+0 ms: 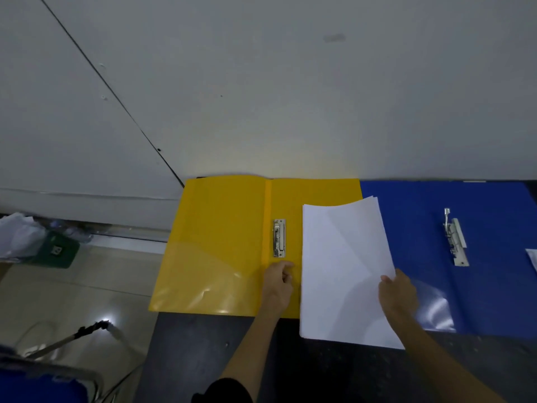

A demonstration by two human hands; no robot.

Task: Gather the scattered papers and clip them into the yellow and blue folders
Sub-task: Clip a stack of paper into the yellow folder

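Note:
The yellow folder (220, 242) lies open on the dark table, its metal clip (279, 238) flat beside the spine. To its right the blue folder (494, 286) is open too, and its clip (454, 239) stands raised. A stack of white papers (340, 271) rests across the yellow folder's right half and the blue folder's left edge. My right hand (396, 292) grips the stack's right edge, lifting the top sheets. My left hand (279, 283) rests with curled fingers on the yellow folder just below its clip.
A wall rises right behind the folders. Another white sheet (533, 258) pokes in at the right edge. On the floor at left are crumpled paper (17, 234), a green object (56, 251) and a metal stand (66, 338). The dark table (203, 359) extends toward me.

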